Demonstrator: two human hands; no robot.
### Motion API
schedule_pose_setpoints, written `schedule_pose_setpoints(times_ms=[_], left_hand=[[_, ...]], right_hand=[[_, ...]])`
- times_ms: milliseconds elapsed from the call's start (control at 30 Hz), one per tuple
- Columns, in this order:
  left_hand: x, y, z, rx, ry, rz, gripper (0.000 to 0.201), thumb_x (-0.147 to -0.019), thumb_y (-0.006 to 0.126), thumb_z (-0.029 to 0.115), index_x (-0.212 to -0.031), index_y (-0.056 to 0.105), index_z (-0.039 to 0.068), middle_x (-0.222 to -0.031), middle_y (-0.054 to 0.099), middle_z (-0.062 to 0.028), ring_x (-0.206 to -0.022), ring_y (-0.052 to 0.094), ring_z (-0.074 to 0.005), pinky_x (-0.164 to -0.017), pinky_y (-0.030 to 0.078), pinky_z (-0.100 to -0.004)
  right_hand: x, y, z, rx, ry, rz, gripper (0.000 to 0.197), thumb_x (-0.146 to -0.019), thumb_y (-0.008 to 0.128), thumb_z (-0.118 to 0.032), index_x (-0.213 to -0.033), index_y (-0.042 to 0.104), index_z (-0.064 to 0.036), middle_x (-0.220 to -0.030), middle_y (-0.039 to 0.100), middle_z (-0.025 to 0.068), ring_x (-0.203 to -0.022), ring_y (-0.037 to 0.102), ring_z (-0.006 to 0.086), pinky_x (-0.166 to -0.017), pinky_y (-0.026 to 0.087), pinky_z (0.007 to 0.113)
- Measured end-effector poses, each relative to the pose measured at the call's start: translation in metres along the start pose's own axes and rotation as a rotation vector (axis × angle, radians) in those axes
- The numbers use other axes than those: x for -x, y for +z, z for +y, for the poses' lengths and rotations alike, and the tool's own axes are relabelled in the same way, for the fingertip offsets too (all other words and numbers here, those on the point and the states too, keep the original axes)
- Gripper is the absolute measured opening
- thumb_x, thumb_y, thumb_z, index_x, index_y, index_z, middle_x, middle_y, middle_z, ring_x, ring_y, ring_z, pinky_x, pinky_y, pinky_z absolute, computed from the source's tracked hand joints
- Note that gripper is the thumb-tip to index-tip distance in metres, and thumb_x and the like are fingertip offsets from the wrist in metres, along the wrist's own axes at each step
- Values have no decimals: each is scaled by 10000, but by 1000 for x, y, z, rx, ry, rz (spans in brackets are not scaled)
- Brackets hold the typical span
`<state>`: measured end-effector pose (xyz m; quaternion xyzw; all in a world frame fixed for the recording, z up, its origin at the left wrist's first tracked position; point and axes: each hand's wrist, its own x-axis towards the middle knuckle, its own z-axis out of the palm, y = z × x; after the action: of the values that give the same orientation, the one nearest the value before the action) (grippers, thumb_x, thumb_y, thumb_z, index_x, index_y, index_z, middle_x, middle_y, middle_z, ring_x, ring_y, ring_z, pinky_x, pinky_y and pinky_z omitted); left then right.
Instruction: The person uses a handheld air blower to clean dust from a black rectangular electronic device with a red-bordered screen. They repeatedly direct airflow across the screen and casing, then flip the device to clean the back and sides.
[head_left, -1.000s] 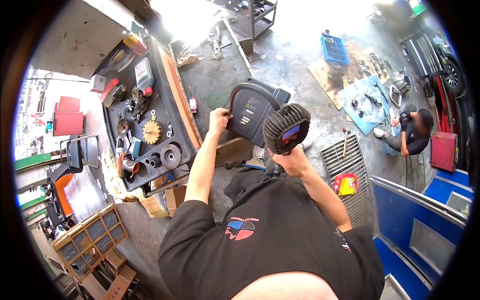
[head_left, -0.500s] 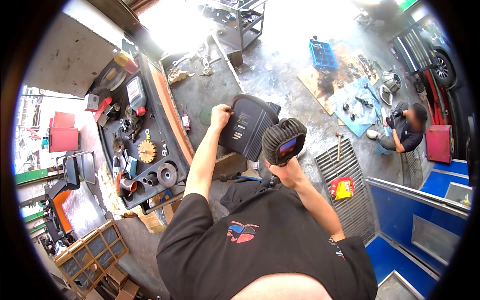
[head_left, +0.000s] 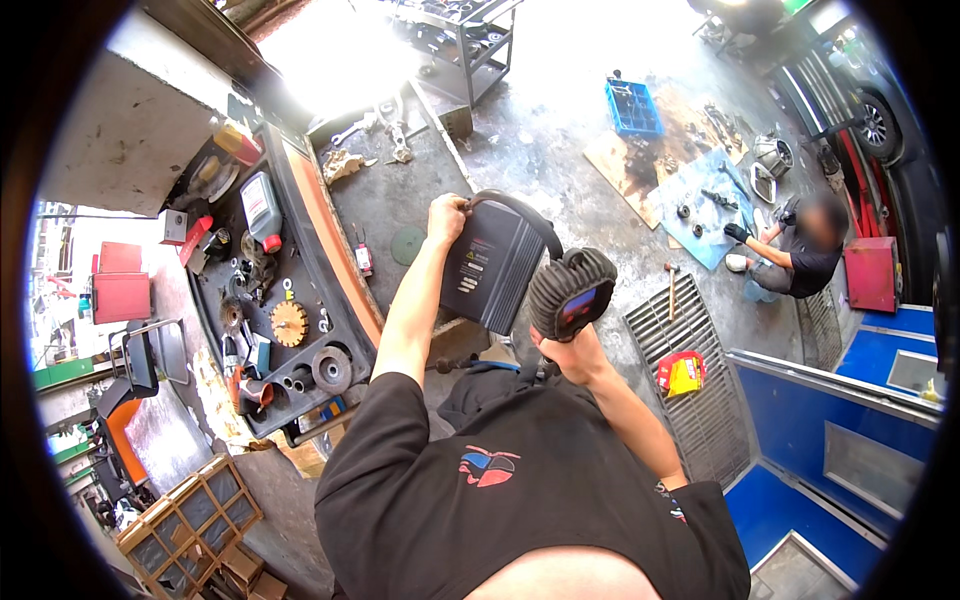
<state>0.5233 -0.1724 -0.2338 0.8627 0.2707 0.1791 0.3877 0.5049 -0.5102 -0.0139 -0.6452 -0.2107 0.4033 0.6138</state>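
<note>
A flat black box (head_left: 490, 265) with ribbed sides and a printed label hangs tilted in front of me. My left hand (head_left: 447, 220) is closed at its upper left corner, around the end of a thick black curved tube (head_left: 525, 208) that arches over the box. On the right, the tube runs down toward a black ribbed head (head_left: 572, 290) with a small dark screen. Below this head my right hand (head_left: 575, 355) is closed around its grip; the fingers are partly hidden behind it.
A black workbench tray (head_left: 262, 310) on my left carries a grey bottle (head_left: 261, 212), a toothed disc (head_left: 289, 324) and other parts. On the right lie a floor grate (head_left: 690, 370), a hammer (head_left: 672, 292) and a red-yellow packet (head_left: 682, 373). A co-worker (head_left: 800, 250) sits beside a light-blue sheet (head_left: 715, 240).
The box has tilted slightly more upright, and its lower end hangs a little lower. Both hands keep their grips. The co-worker's gloved hand has reached out over the light-blue sheet.
</note>
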Motion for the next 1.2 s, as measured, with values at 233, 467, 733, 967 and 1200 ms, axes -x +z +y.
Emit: schedule_pose_setpoints(times_ms=[233,467,733,967,1200], left_hand=[[27,-9,-3,3,-14,5,191,-698,761,27,-889,751,24,-904,705,-143,-861,672,-315,-786,526,-370],[87,-31,-6,66,-101,51,189,-703,774,38,-887,741,11,-876,698,-148,-837,668,-305,-769,520,-362],[148,-58,-35,242,-254,5,152,-785,749,18,-932,727,-9,-809,700,-93,-758,650,-159,-727,501,-299],[181,-78,-27,335,-556,-18,187,-850,688,-28,-1030,737,-21,-866,740,-24,-779,621,-79,-721,496,-262],[197,-77,-14,368,-561,108,177,-860,690,-16,-1028,745,-17,-869,742,-18,-776,607,-62,-718,487,-247]], right_hand=[[-4,0,0,-16,4,-50,154,-733,641,7,-876,604,-38,-759,579,-21,-697,530,95,-666,445,286],[-11,12,-11,33,-55,-127,112,-719,629,-4,-824,597,-31,-722,569,21,-677,518,157,-682,444,327],[-49,38,-42,84,-19,-286,74,-778,631,-38,-803,575,3,-570,449,7,-578,412,86,-570,400,276],[-71,63,-58,105,102,-455,161,-777,603,-11,-932,585,27,-778,598,48,-675,558,114,-611,461,285],[-63,75,-65,171,82,-474,166,-767,610,-10,-927,591,31,-783,596,41,-671,546,107,-611,457,284]])
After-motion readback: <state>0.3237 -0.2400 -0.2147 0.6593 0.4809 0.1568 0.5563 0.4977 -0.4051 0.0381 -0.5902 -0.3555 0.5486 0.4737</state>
